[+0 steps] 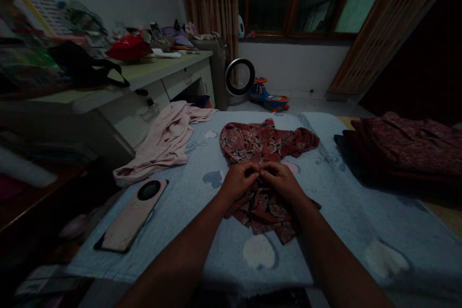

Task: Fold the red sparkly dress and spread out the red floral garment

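Observation:
A dark red shirt (249, 142) with a pale leaf-like pattern lies spread and rumpled on a light blue cover (191, 240). One sleeve reaches out to the right. Over the middle of its front, my left hand (237, 180) is closed in a pinch on the cloth. My right hand (280, 179) pinches the same spot from the other side, and the fingertips of both hands nearly meet. Whatever small part sits between the fingertips is too small and dark to make out. The lower part of the shirt spreads out beneath my wrists.
A pink garment (162, 144) lies crumpled at the left edge, with a phone (133, 216) in front of it. Folded dark red clothes (415, 149) are stacked at right. Beyond stand a cluttered desk (144, 77), a round bladeless fan (240, 77) and a blue-orange ride-on toy (267, 97).

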`<move>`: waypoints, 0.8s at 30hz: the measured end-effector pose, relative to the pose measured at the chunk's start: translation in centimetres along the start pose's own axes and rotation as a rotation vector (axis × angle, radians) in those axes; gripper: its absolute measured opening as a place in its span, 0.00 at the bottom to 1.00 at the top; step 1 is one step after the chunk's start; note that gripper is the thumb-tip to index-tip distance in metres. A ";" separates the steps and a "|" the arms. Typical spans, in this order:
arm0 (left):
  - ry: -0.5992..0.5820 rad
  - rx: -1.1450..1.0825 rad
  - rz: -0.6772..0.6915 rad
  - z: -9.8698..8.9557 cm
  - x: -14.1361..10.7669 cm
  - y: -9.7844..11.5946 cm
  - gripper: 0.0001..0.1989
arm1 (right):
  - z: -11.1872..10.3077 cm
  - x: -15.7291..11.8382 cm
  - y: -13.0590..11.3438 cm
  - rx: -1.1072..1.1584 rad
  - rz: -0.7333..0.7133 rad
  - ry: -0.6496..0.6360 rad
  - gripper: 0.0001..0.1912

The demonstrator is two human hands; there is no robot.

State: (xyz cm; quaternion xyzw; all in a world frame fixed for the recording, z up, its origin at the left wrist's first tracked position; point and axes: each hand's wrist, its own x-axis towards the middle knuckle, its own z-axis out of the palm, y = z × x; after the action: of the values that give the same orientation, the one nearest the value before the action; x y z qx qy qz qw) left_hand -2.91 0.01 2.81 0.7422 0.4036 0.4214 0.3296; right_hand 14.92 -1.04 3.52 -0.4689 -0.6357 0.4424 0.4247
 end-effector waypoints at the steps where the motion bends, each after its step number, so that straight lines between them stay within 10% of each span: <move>1: 0.004 0.005 -0.004 0.1 0.0 0.0 0.04 | 0.0 0.0 0.0 0.009 0.003 0.000 0.10; 24: -0.001 -0.141 -0.135 0.4 -0.2 -0.1 0.05 | 0.3 -0.2 -0.1 0.226 0.112 -0.004 0.12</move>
State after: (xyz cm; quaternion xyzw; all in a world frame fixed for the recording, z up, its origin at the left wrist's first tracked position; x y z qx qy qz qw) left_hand -2.65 -0.19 2.44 0.6885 0.4221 0.4249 0.4089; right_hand 14.66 -1.32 3.53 -0.4518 -0.5555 0.5352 0.4482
